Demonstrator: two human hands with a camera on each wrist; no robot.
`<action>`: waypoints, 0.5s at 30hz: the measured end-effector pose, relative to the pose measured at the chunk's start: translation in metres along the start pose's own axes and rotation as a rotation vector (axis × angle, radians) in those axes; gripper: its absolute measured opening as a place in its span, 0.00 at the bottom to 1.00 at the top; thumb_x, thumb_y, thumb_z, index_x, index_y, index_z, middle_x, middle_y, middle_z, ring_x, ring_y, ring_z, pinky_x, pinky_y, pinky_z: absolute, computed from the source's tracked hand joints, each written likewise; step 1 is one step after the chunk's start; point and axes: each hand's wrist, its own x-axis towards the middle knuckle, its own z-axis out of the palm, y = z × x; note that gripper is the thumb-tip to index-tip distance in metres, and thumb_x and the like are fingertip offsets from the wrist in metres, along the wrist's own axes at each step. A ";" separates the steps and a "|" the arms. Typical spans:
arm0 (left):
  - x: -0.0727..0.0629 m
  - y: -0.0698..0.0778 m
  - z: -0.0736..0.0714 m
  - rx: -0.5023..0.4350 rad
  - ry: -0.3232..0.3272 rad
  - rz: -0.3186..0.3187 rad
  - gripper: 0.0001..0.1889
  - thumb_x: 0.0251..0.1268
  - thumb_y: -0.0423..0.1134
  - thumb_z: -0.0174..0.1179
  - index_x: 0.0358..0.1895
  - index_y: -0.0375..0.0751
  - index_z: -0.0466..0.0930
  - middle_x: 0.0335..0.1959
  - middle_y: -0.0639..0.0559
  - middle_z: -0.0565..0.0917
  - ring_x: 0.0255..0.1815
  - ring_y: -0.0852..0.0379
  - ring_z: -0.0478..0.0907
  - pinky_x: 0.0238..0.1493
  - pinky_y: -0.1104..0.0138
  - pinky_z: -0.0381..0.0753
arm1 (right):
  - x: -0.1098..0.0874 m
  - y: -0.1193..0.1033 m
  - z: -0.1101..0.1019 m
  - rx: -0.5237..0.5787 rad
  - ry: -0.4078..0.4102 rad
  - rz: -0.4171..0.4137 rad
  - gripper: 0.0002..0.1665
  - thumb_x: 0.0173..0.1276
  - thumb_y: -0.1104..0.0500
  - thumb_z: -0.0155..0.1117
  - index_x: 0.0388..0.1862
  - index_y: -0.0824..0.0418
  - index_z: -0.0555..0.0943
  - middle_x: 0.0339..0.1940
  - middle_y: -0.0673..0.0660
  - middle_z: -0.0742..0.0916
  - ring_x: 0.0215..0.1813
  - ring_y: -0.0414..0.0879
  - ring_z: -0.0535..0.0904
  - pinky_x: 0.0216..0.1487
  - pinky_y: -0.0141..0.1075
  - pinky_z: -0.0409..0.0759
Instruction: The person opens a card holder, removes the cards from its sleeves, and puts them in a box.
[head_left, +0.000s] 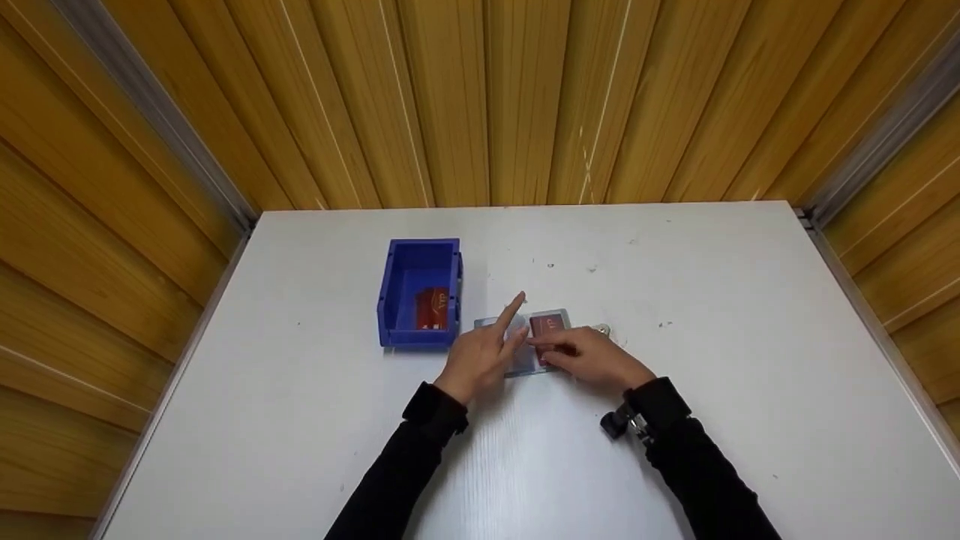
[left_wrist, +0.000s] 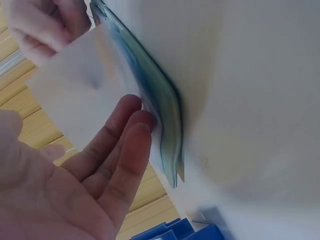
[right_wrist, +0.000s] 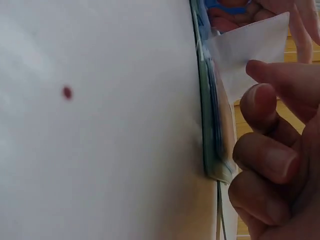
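While the left hand (head_left: 478,356) touches a raised pale sheet (left_wrist: 70,92) with near-straight fingers, we can't tell whether the bent right hand (head_left: 589,356) pinches it. Card holder (head_left: 523,364) lies beneath both, red card (head_left: 547,325) partly under the right. We'd call it pocket work; next likely needs that sheet steadied.

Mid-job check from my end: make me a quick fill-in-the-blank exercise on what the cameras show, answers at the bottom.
1. Red cards lie inside a bin coloured ____.
2. As the person sees it, the bin stands to the ____ of the card holder.
3. The hand nearer the bin is the person's ____ hand.
4. Both of the person's sleeves are coloured ____.

Missing words: blue; left; left; black.
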 end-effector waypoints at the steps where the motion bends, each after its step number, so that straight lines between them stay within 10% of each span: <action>1: 0.000 -0.001 0.000 0.021 0.002 0.013 0.29 0.82 0.51 0.51 0.80 0.50 0.63 0.31 0.44 0.86 0.38 0.46 0.85 0.47 0.52 0.83 | 0.000 0.000 0.000 -0.031 0.005 0.007 0.22 0.77 0.53 0.64 0.67 0.47 0.83 0.31 0.47 0.81 0.32 0.39 0.73 0.37 0.33 0.72; 7: -0.004 -0.005 0.003 0.156 0.080 0.062 0.11 0.66 0.33 0.68 0.49 0.37 0.84 0.38 0.42 0.87 0.41 0.47 0.85 0.44 0.55 0.83 | -0.001 0.008 -0.003 -0.152 0.121 0.105 0.31 0.69 0.49 0.72 0.71 0.47 0.80 0.23 0.46 0.74 0.29 0.40 0.69 0.33 0.33 0.66; 15: -0.008 -0.004 0.003 0.187 0.103 -0.009 0.10 0.62 0.33 0.70 0.46 0.37 0.86 0.36 0.43 0.88 0.39 0.45 0.86 0.42 0.53 0.84 | -0.006 0.018 -0.011 -0.163 0.146 0.209 0.41 0.61 0.44 0.79 0.73 0.48 0.78 0.23 0.47 0.75 0.29 0.42 0.69 0.34 0.36 0.66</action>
